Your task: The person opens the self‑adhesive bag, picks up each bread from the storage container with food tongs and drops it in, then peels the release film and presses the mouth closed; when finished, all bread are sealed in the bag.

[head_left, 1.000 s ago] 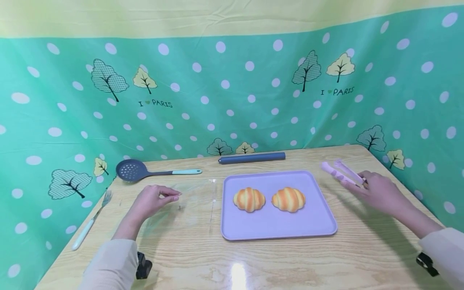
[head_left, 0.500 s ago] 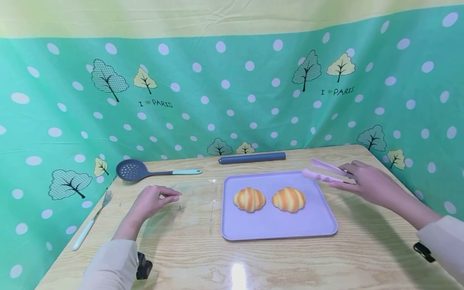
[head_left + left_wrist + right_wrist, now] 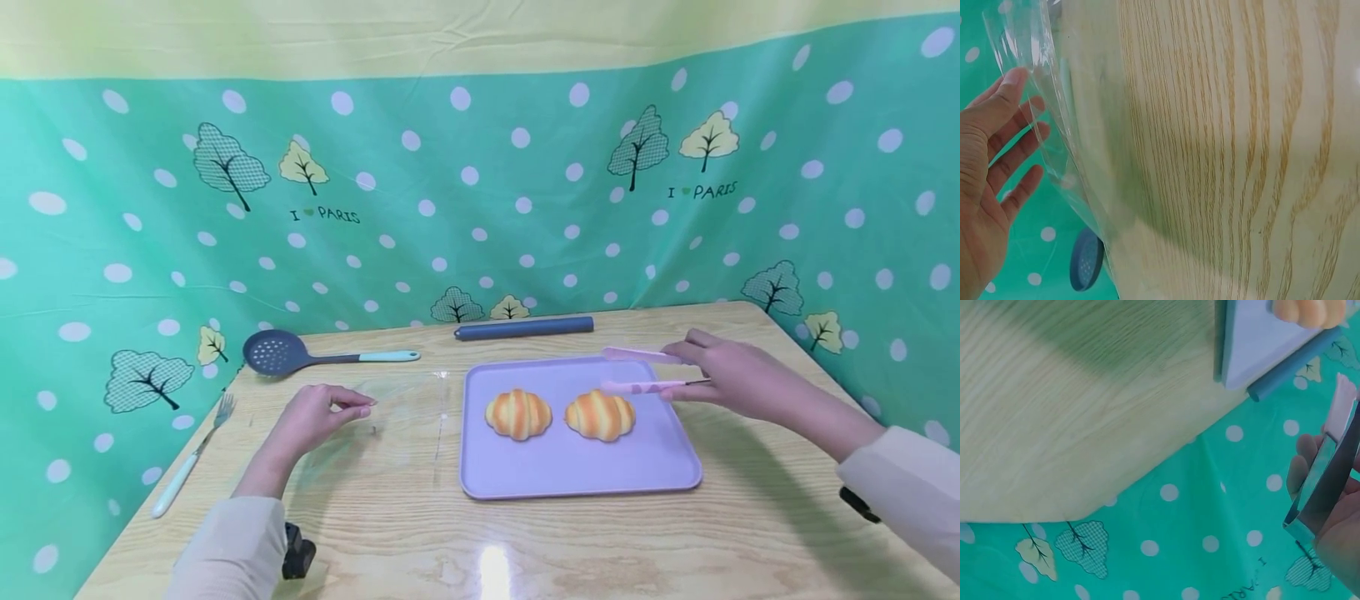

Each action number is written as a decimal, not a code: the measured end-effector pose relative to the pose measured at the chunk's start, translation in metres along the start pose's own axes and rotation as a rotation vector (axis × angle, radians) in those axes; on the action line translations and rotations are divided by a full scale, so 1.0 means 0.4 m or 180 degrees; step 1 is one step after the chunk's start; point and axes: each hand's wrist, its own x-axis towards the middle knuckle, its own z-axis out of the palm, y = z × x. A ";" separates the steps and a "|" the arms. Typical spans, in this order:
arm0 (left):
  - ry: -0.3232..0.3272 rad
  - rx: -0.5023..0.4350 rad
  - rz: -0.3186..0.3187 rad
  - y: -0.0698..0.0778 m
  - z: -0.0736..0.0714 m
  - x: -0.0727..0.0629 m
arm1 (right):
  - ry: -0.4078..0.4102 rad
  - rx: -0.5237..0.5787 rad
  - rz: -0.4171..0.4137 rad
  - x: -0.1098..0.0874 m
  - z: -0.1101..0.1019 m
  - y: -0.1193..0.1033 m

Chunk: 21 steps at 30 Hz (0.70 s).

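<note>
"Hanging over the purple tray point(image 3: 570, 475), right of the frame's centre, are the pink tongs point(image 3: 645, 387). What's changed?"

"They've swung left, from beyond the tray's right edge to the upper side of the right striped bread point(image 3: 600, 417). Their 2 arms stand apart, so I'd judge that bread nearly within their bite; whether they touch it, I can't tell. The left bread point(image 3: 517, 415) lies near it."

"And the hands?"

"The right hand point(image 3: 731, 375) pinches the tongs. The left hand point(image 3: 315, 417), left of centre, pinches the edge of a clear plastic film point(image 3: 408, 408) just beside the tray; that side hasn't moved."

"Around them?"

"A wood-grain worktop point(image 3: 420, 533), with a dark rod point(image 3: 525, 328) behind the tray, a slotted skimmer point(image 3: 273, 353) at mid-left and a fork point(image 3: 183, 475) at lower left. A green dotted cloth point(image 3: 487, 225) hangs behind."
</note>
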 end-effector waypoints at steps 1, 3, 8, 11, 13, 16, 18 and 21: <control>0.0003 -0.0002 0.0006 0.000 0.000 0.001 | -0.0019 -0.0042 -0.0052 0.001 0.001 -0.002; 0.0006 0.0002 0.0012 0.000 0.001 0.001 | -0.0032 -0.0159 -0.0177 0.002 0.004 -0.004; 0.0011 -0.0003 0.0017 -0.001 0.002 0.001 | -0.0006 -0.0349 -0.0509 0.000 0.018 -0.012; 0.0016 -0.0009 0.0019 -0.002 0.003 0.001 | -0.0011 -0.0390 -0.0642 0.000 0.029 -0.012; 0.0019 -0.0016 0.0020 -0.002 0.004 0.001 | -0.0012 -0.0401 -0.0688 0.001 0.034 -0.009; 0.0020 -0.0026 0.0020 -0.003 0.005 0.002 | -0.0015 -0.0401 -0.0709 0.004 0.037 -0.006; 0.0019 -0.0021 0.0019 -0.004 0.005 0.002 | -0.0024 -0.0409 -0.0728 0.007 0.037 -0.004; 0.0022 -0.0008 0.0021 -0.004 0.005 0.002 | -0.0069 -0.0438 -0.0751 0.011 0.036 0.001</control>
